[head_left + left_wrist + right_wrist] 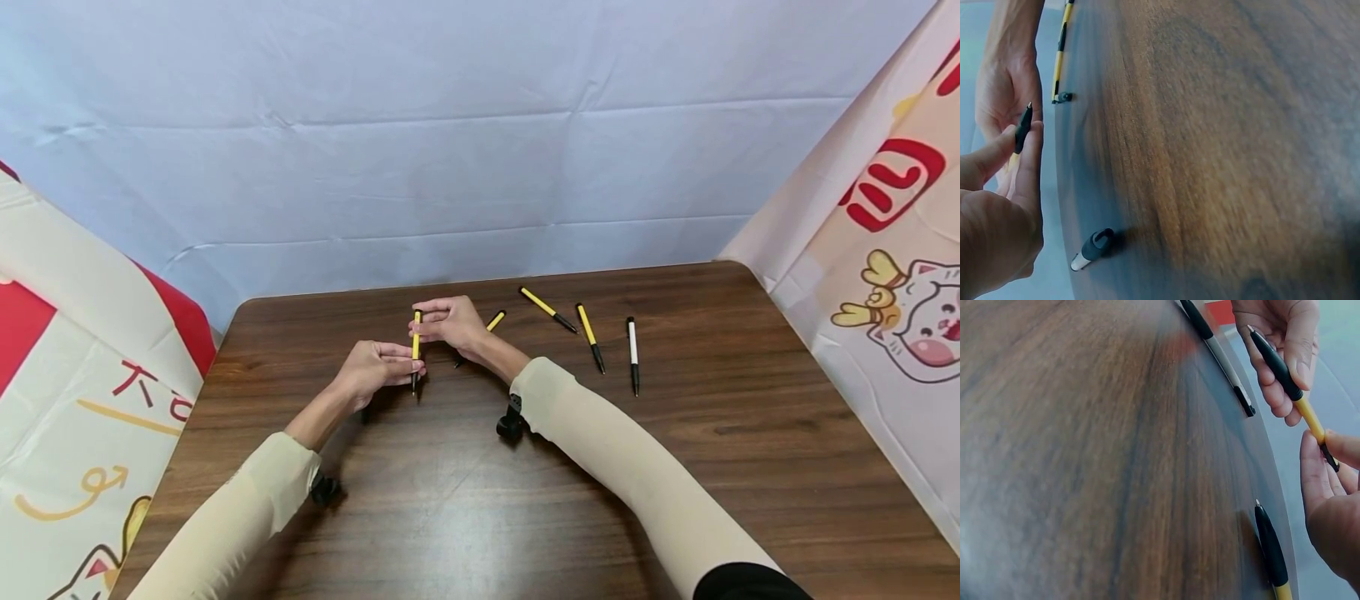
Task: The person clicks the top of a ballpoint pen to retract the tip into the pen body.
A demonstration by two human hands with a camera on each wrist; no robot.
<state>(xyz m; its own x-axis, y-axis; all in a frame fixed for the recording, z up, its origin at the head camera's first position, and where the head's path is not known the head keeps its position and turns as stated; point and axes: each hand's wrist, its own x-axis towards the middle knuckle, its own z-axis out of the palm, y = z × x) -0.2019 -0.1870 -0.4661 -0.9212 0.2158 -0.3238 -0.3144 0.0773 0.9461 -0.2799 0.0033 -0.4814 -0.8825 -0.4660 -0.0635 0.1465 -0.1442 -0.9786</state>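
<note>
A yellow ballpoint pen (416,337) with a black grip and clip is held between both hands above the table, its metal tip pointing down. My left hand (369,371) pinches it by the black grip, thumb against the barrel. Near the clip end, my right hand (452,323) pinches it between thumb and fingers. In the right wrist view both the left hand (1282,359) and the right hand (1338,515) are on the pen (1310,419). A white pen (1225,362) with black ends lies below the left hand, mostly hidden in the head view.
Partly behind the right wrist lies another yellow pen (495,320). Further right on the brown wooden table (465,500) are two yellow pens, one angled (547,310) and one steeper (591,337), then a white pen (633,354). A pale cloth (487,167) hangs behind the table's far edge.
</note>
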